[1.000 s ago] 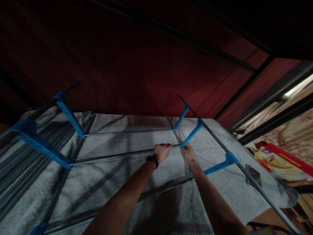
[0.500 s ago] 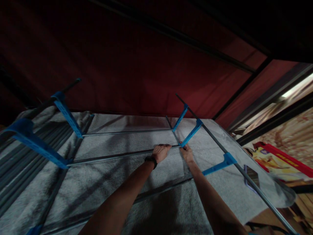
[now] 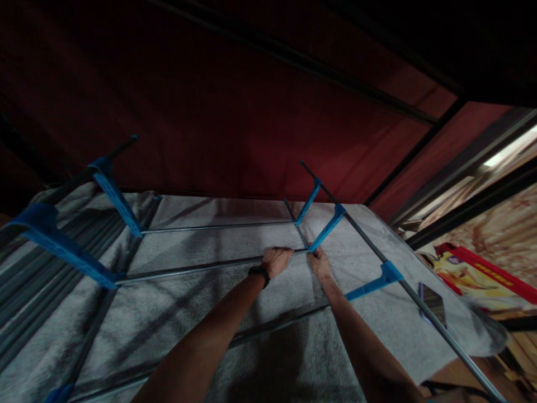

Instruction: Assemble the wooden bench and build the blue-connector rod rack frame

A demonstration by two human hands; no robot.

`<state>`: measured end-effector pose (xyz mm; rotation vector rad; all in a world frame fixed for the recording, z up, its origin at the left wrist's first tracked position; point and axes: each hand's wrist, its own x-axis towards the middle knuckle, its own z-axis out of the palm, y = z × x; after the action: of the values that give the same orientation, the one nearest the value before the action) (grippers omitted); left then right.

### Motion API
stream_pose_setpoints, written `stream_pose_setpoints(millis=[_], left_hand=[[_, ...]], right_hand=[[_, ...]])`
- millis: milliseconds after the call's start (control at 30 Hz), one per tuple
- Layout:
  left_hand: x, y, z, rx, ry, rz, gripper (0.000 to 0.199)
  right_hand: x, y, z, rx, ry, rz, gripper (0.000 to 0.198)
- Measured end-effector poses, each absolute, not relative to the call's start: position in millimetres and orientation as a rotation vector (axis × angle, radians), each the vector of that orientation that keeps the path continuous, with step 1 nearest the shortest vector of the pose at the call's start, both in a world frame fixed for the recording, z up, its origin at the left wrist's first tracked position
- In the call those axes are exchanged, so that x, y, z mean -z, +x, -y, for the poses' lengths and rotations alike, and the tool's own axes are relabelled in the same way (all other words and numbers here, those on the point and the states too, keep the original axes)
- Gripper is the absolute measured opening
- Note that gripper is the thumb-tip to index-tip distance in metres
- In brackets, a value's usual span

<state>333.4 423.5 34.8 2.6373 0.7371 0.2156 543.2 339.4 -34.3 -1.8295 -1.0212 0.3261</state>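
A frame of grey metal tubes and blue plastic brackets lies on a grey fleecy cover. My left hand (image 3: 277,262) is closed over the right part of the middle crossbar (image 3: 201,268), a thin metal tube. Beside it, my right hand (image 3: 321,263) is closed round the joint where that crossbar meets the foot of a blue bracket (image 3: 328,228); its fingertips are partly hidden. This bracket slants up to a long side tube (image 3: 367,235). Another blue bracket (image 3: 309,202) stands behind, and a third blue bracket (image 3: 373,284) is nearer me, past my right forearm.
Several loose metal tubes (image 3: 50,263) lie at the left, under two blue brackets (image 3: 75,254). A phone (image 3: 433,305) rests on the fleecy cover (image 3: 390,330) at the right. Beyond is a red and yellow box (image 3: 478,277). Dark red fabric (image 3: 251,123) hangs behind.
The right side tube and its blue brackets have tilted very slightly to the left. Both hands keep their places on the crossbar and the joint.
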Motion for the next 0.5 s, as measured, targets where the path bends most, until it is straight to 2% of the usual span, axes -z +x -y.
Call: stream_pose_setpoints(millis=[200, 333, 500], left_hand=[[-43.2, 329.8, -414.2, -0.263, 2.648, -0.756, 0.036], [-50.7, 310.4, -403.2, -0.476, 2.640, -0.757, 0.037], [-57.4, 236.5, -394.4, -0.885, 2.253, -1.279, 0.031]], right_hand=[[28.4, 540.2, -335.6, -0.390, -1.826, 1.000, 0.049], [30.5, 542.6, -332.8, -0.417, -1.778, 0.954, 0.051], [36.4, 548.4, -333.5, -0.453, -1.754, 0.920, 0.049]])
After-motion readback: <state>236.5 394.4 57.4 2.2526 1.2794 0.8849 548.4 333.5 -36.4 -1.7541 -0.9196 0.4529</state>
